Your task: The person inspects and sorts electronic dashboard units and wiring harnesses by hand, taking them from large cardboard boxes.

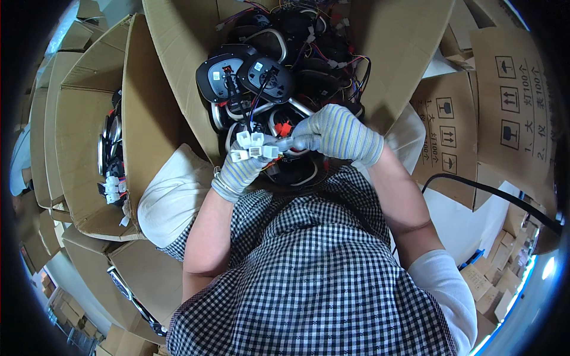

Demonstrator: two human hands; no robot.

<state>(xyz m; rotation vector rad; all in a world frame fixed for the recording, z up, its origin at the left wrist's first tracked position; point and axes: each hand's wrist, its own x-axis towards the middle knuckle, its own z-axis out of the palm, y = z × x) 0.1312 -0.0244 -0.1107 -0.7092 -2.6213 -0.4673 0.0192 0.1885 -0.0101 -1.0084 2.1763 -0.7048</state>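
Observation:
Both my hands wear striped knit gloves and meet over a box of dark parts. My left hand (238,175) is closed around a bundle of white plastic wire connectors (255,146), their open ends facing up. My right hand (343,136) pinches right beside the bundle; what lies between its fingertips is too small and blurred to name. A red connector (283,128) shows just beyond the fingers. Past my hands lie black rounded housings (267,77) with wires coming out of their backs, among silvery curved rims.
The large open cardboard box (178,65) surrounds the housings. At the left, another open carton (89,136) holds similar parts with white connectors (113,188). Printed cartons (451,130) stand at the right, where a black cable (493,190) arcs across. My knees flank the large box.

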